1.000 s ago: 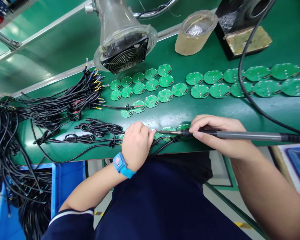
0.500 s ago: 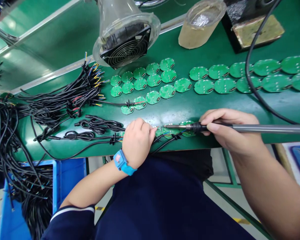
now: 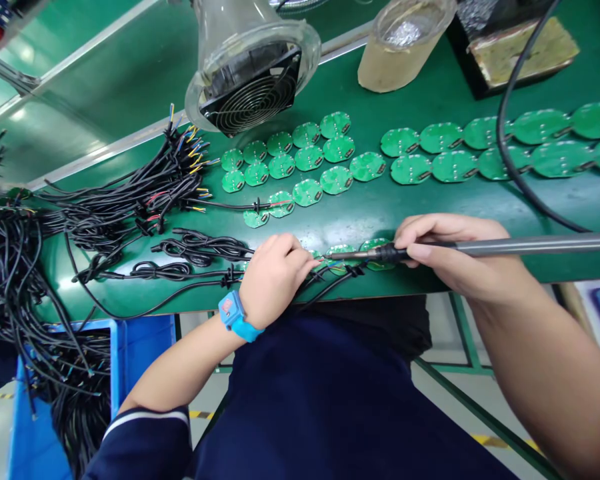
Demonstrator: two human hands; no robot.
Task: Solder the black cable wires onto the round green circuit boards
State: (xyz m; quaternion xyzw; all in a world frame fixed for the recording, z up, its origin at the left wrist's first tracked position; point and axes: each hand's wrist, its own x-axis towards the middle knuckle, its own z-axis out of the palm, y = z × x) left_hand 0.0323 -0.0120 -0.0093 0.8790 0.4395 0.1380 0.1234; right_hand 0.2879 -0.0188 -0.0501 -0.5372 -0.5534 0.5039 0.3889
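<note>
By the near edge of the bench (image 3: 430, 208), the left hand (image 3: 274, 275) presses thumb and forefinger together, their catch too small to tell; the right hand (image 3: 455, 252) pinches the iron (image 3: 515, 246), its tip now shifted rightward to a board (image 3: 342, 249), so heating by those fingertips seems paused.

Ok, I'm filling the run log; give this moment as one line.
left hand: beside green boards | right hand: holding soldering iron | tip: pointing toward left hand

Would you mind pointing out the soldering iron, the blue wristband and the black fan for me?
Soldering iron (image 3: 480, 248): head view, on its grey handle.
Blue wristband (image 3: 235, 312): head view, on its square case.
Black fan (image 3: 254, 103): head view, on its round wire grille.
</note>
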